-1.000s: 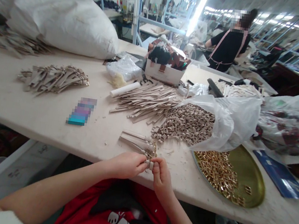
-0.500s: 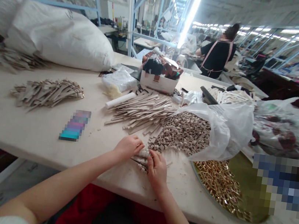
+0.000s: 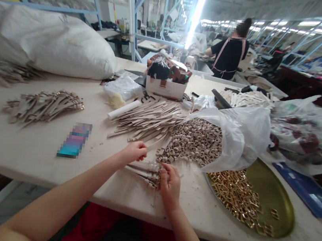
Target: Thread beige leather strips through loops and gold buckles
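My left hand [image 3: 135,151] is closed, and a thin beige strap [image 3: 156,142] sticks out from its fingertips toward the strap pile. Just below it lies a small bundle of finished-looking straps [image 3: 143,170] with loops on them, side by side on the table. My right hand [image 3: 170,181] has its thumb and fingers curled round the bundle's right end, where bits of metal show. Beyond the hands spread loose flat straps [image 3: 149,117] and a heap of small beige loops [image 3: 194,141] spilling from a clear plastic bag [image 3: 242,136].
Gold buckles [image 3: 235,197] fill part of a round brass-coloured tray [image 3: 280,217] at the right. A blue packet [image 3: 307,189] lies beyond. Leftward are a phone-like pixelated object [image 3: 74,140] and another strap pile [image 3: 44,106]. A filled box [image 3: 165,87] stands behind; a co-worker [image 3: 230,52] is farther off.
My left hand has moved left and up off the bundle and now has a strap in its fingers, uncovering more of the bundle. My right hand stays at the bundle's end. The view has shifted slightly.
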{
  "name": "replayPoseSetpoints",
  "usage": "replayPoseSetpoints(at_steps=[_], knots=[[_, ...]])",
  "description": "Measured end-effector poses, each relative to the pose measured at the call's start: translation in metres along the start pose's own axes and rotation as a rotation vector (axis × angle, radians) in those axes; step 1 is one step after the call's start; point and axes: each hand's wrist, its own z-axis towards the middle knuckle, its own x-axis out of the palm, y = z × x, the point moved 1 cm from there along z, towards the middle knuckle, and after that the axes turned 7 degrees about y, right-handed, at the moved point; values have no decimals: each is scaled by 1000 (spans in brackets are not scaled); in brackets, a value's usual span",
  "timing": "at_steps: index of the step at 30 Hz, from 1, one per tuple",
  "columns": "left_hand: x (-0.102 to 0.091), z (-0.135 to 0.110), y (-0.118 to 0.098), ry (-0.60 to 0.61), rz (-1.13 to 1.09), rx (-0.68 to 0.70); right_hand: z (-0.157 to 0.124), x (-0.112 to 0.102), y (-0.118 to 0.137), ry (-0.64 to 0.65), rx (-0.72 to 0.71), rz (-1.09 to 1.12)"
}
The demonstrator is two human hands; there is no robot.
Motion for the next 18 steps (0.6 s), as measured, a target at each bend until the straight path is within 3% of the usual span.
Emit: replayPoseSetpoints(at_steps=[3, 6, 9, 12, 15, 18], knots=[[2, -56, -4, 73, -198, -2, -6, -5, 7, -68, 22, 68], [16, -98, -7, 189, -772, -99, -13, -11, 20, 6, 179, 324], [34, -122, -6, 309, -989, -180, -19, -19, 32, 93, 425, 739], [48, -131, -3, 372, -1051, -218, -25, -29, 40, 47, 622, 999], [54, -132, 1, 294, -1163, -200, -37, -36, 46, -56, 683, 1061], [55, -127, 4, 105, -1337, -194, -59, -39, 56, -97, 578, 958]])
